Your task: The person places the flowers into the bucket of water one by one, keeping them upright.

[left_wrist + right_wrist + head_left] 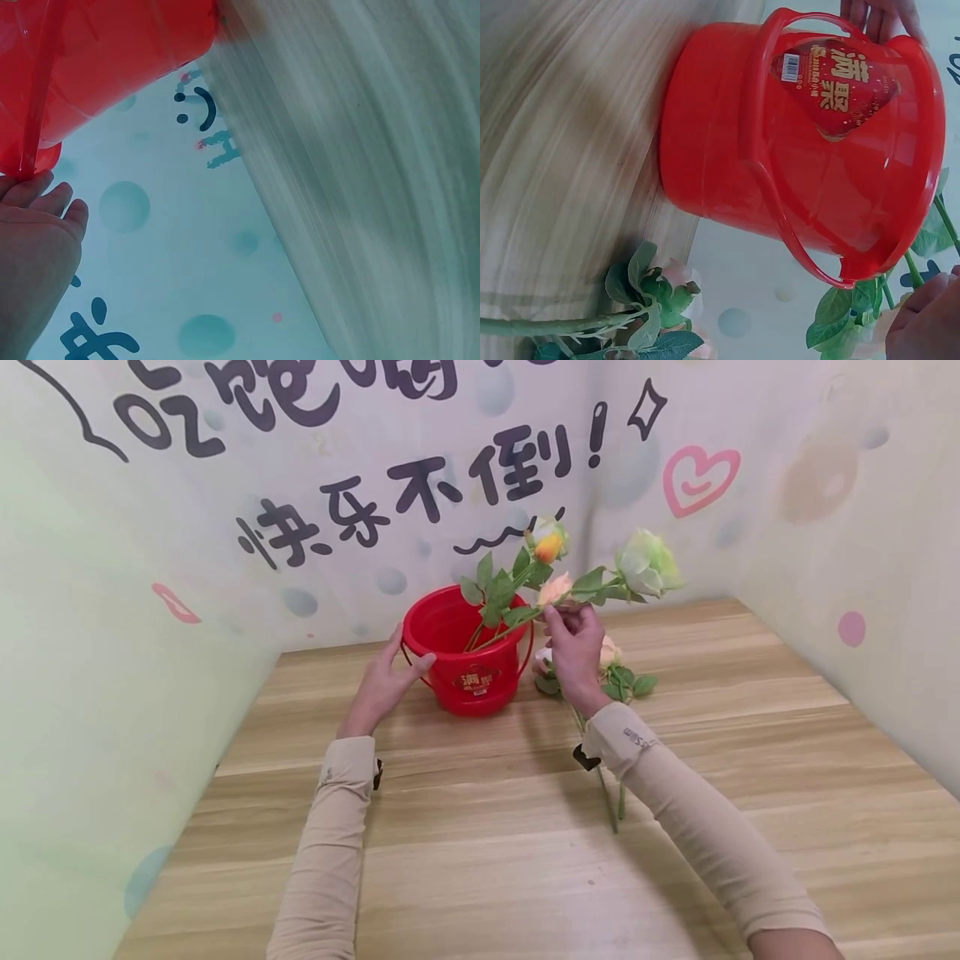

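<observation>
A red bucket point(480, 685) with a gold label stands on the table, and my left hand point(381, 689) rests against its left side, fingers extended and thumb near the rim. In the left wrist view, the left fingertips point(46, 184) touch the bucket by its handle. My right hand point(576, 652) pinches a green rose stem above the bucket's right rim. The stem slants down into the bucket, and a white-green rose point(647, 564) extends to the right. A pink rose point(555, 589) shows right at the fingers. A yellow-orange and white rose point(550, 543) leans out of the bucket.
More pale roses point(609, 652) with leaves and long stems lie on the wooden table point(480, 843), partly under the right forearm. A printed wall point(390, 581) stands close behind the bucket. The bucket's thin red handle point(780, 214) hangs down along its side.
</observation>
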The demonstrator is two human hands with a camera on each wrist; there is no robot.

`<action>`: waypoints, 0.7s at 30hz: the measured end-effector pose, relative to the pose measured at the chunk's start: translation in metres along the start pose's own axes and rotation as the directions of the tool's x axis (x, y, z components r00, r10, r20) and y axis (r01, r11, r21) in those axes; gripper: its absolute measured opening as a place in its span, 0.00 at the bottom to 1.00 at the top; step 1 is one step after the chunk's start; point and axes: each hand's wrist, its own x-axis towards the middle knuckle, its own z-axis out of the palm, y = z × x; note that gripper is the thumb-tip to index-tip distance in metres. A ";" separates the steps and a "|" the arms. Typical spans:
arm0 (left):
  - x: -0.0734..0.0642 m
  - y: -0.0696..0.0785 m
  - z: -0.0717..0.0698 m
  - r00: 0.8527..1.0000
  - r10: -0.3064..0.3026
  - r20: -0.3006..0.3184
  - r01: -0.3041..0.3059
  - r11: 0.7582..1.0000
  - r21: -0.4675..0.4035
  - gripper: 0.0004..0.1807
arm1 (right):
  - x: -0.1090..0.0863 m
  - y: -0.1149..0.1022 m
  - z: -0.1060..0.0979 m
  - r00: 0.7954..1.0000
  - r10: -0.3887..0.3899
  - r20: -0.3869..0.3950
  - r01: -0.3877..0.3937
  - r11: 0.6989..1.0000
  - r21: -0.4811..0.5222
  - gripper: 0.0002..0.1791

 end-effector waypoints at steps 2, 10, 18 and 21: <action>0.000 -0.001 0.000 1.000 0.004 -0.001 -0.004 1.000 0.000 0.52 | 0.000 0.000 0.001 1.000 0.002 0.006 -0.002 1.000 -0.018 0.06; 0.000 -0.002 0.001 1.000 0.004 0.000 -0.004 1.000 -0.018 0.52 | -0.002 0.003 0.003 0.999 0.011 0.036 -0.009 0.997 -0.071 0.07; 0.000 -0.004 0.001 1.000 -0.008 0.001 0.008 1.000 -0.017 0.51 | -0.002 0.006 0.006 0.998 -0.011 0.058 0.017 0.994 -0.106 0.08; 0.000 -0.003 0.001 1.000 -0.009 0.000 0.009 1.000 -0.020 0.51 | -0.003 0.007 0.006 0.998 0.007 0.065 0.001 0.992 -0.124 0.09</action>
